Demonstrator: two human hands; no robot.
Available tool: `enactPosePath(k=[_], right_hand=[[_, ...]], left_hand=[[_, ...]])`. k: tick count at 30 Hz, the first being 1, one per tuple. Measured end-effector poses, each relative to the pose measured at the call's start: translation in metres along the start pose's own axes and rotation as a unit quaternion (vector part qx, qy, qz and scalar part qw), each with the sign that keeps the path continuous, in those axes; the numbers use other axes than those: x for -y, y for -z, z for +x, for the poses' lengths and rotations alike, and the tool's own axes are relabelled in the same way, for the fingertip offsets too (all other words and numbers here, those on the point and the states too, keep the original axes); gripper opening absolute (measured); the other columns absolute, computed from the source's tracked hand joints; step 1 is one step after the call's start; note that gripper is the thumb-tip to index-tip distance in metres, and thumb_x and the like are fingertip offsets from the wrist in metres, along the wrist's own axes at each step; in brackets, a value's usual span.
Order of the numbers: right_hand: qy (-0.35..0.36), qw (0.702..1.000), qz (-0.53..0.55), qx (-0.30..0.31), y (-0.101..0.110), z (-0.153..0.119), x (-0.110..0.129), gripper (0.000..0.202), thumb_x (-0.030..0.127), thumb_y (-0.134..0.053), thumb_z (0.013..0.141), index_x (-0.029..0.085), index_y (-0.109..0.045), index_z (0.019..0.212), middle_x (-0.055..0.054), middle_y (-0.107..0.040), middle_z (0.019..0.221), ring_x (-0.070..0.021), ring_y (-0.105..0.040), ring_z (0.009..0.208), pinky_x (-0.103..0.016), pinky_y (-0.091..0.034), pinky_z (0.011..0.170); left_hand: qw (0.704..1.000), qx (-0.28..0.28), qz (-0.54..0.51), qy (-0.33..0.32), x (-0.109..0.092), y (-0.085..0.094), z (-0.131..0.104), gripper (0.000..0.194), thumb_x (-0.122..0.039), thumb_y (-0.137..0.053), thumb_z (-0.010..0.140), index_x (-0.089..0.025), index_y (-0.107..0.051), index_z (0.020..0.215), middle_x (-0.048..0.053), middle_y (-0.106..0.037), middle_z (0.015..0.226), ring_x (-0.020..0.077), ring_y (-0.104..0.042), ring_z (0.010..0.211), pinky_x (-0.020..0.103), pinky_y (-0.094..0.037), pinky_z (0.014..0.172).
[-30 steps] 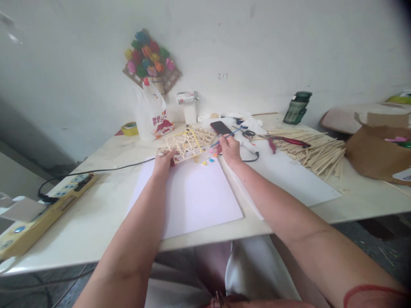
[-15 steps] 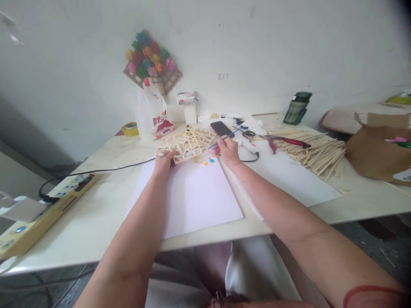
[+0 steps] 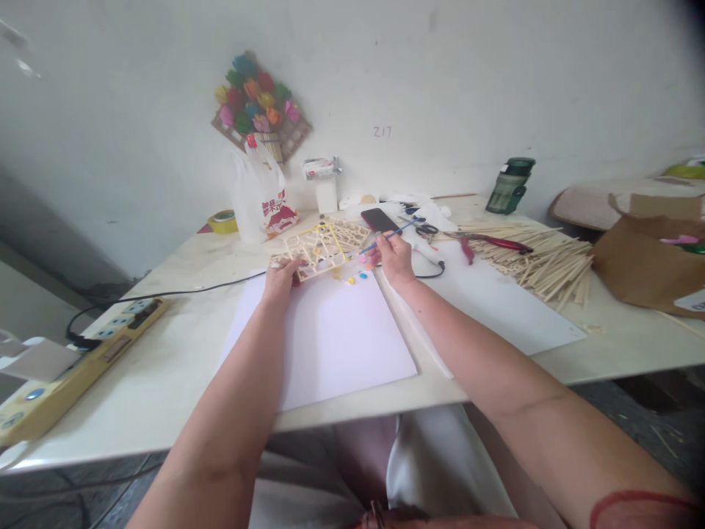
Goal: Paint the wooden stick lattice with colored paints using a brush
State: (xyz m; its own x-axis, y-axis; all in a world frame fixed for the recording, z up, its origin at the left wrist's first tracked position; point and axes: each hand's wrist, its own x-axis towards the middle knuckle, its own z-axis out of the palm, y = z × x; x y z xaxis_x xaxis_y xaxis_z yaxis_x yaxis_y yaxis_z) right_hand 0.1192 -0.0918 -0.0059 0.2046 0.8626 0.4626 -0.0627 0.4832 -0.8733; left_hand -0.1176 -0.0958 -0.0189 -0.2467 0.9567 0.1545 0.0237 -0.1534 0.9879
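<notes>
My left hand (image 3: 283, 278) is closed on the near left corner of a wooden stick lattice (image 3: 315, 250), which is tilted above the paper. One bar of the lattice is yellow. Between the fingers of my right hand (image 3: 392, 258) is a thin blue paintbrush (image 3: 401, 228), its lower end pointing left toward the lattice's right side. Whether the tip touches the wood I cannot tell. Small blobs of paint, one blue (image 3: 363, 276) and one yellow (image 3: 351, 281), lie just below, at the top of a white paper sheet (image 3: 341, 338).
Behind my right hand lie a phone (image 3: 380, 220), scissors (image 3: 426, 230), a white glue gun (image 3: 424, 250) and red-handled pliers (image 3: 499, 242). Wooden sticks (image 3: 545, 261) are heaped at right beside a paper bag (image 3: 650, 257). A power strip (image 3: 110, 345) sits at left, its cable crossing the table.
My right hand has shifted slightly right with the paintbrush, whose tip has drawn back a little from the left. The left hand and lattice have stayed in place.
</notes>
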Motion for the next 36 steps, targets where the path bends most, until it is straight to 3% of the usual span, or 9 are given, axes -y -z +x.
enactPosePath(k=[8, 16, 26, 36], right_hand=[[-0.025, 1.000, -0.005, 0.013, -0.0037, -0.0015, 0.0007, 0.037, 0.056, -0.060, 0.079, 0.020, -0.051, 0.073, 0.005, -0.061, 0.048, -0.0085, -0.053, 0.036, -0.019, -0.045, 0.038], [0.008, 1.000, -0.005, -0.003, -0.0003, 0.0007, -0.0010, 0.039, 0.059, -0.058, 0.079, 0.021, -0.051, 0.073, 0.004, -0.062, 0.051, -0.0086, -0.056, 0.039, -0.019, -0.047, 0.040], [-0.010, 1.000, -0.011, 0.006, -0.0012, 0.0002, -0.0001, 0.036, 0.055, -0.059, 0.080, 0.020, -0.051, 0.072, 0.005, -0.060, 0.049, -0.0088, -0.054, 0.037, -0.019, -0.045, 0.038], [-0.005, 1.000, -0.003, -0.011, 0.0000, 0.0015, 0.0019, 0.037, 0.055, -0.059, 0.080, 0.020, -0.052, 0.071, 0.004, -0.061, 0.049, -0.0085, -0.054, 0.038, -0.018, -0.044, 0.039]], left_hand=[[1.000, 0.001, 0.005, -0.001, -0.0003, 0.0001, -0.0012, 0.030, -0.044, -0.067, 0.060, -0.015, -0.068, 0.068, 0.000, -0.054, 0.045, 0.0100, -0.042, 0.038, 0.024, -0.030, 0.041], [1.000, -0.002, 0.004, 0.003, -0.0013, 0.0000, -0.0010, 0.028, -0.043, -0.067, 0.062, -0.015, -0.068, 0.067, 0.000, -0.054, 0.045, 0.0102, -0.042, 0.038, 0.023, -0.030, 0.041], [1.000, -0.001, 0.004, 0.007, 0.0000, 0.0006, -0.0007, 0.025, -0.040, -0.065, 0.064, -0.016, -0.068, 0.067, -0.001, -0.053, 0.044, 0.0101, -0.041, 0.037, 0.024, -0.030, 0.041], [1.000, -0.005, -0.005, 0.011, -0.0014, -0.0002, -0.0021, 0.033, -0.045, -0.069, 0.062, -0.013, -0.068, 0.071, -0.001, -0.054, 0.046, 0.0096, -0.042, 0.038, 0.023, -0.030, 0.042]])
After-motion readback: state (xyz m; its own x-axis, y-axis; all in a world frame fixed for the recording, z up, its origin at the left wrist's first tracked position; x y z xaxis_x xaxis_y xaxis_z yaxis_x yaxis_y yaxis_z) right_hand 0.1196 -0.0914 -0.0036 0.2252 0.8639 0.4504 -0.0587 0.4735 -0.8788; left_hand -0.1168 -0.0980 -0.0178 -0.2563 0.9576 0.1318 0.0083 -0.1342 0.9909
